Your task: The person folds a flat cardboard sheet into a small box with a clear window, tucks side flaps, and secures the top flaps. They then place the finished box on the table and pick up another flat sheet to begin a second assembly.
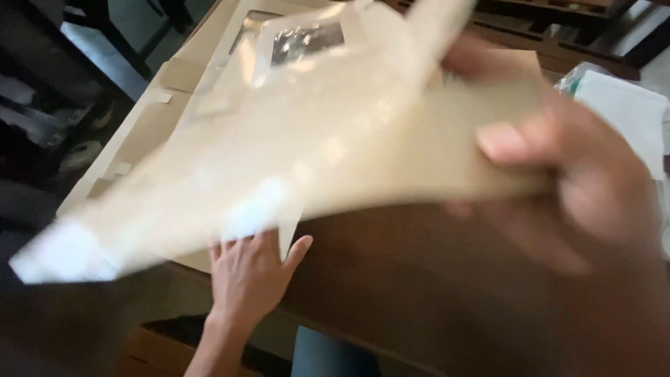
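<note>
A large beige cardboard sheet (314,160), blurred by motion, is lifted over the brown wooden table (433,279). My right hand (579,188) grips its right edge, thumb on top and fingers underneath. My left hand (251,272) lies flat near the table's front edge with its fingers apart. Its fingertips are hidden under the low edge of the sheet. Whether they touch the sheet I cannot tell.
A second flat cardboard piece with a shiny window cut-out (300,38) lies further back on the table. A white plastic-wrapped bundle (621,105) sits at the right edge. Dark furniture and shoes (77,153) are on the floor at the left.
</note>
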